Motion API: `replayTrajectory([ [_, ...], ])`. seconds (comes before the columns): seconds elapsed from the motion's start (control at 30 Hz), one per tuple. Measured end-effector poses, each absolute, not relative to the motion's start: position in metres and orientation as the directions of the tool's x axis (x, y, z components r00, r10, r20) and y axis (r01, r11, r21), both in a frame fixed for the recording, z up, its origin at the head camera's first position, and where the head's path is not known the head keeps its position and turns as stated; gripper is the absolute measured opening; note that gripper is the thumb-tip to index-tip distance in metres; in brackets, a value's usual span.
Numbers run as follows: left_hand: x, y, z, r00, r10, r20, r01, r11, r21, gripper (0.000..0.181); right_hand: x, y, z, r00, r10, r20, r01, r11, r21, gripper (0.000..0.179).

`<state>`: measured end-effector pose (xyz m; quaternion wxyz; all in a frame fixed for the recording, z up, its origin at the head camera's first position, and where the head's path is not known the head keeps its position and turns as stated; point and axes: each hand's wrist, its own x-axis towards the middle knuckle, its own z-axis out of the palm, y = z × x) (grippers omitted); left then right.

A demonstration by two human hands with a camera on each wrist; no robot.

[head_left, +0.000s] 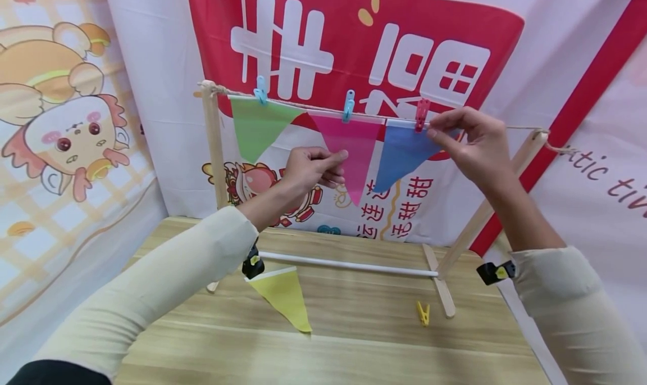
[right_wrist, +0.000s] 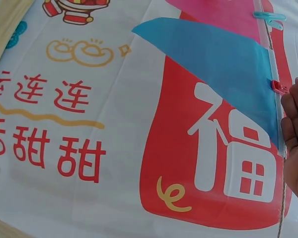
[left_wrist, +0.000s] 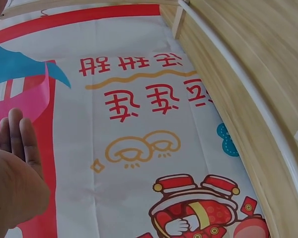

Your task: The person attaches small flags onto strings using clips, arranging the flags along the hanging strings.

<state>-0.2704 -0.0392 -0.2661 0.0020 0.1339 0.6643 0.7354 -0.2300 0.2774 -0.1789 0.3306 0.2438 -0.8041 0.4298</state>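
Three triangular pennants hang by clothespins from a twine line: a green pennant, a pink pennant and a blue pennant. My left hand is beside the pink pennant, its thumb overlapping that pennant's left edge; in the left wrist view its fingers look fairly straight. My right hand pinches the blue pennant's white top edge with thumb and forefinger, right beside a red clothespin. Light-blue clothespins stand over the pink and green pennants.
A yellow pennant and a yellow clothespin lie on the wood-grain table. Wooden posts hold the twine, with a white rod joining the stand low down. A printed cloth hangs behind.
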Motion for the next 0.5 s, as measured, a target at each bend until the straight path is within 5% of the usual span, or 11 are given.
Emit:
replayTrajectory([
  [0.5,-0.274,-0.050,-0.274,-0.962,0.187,0.201,0.198,-0.035,0.980,0.035,-0.230,0.286,-0.205,-0.635,-0.213,0.742,-0.722,0.503,-0.474,0.024],
])
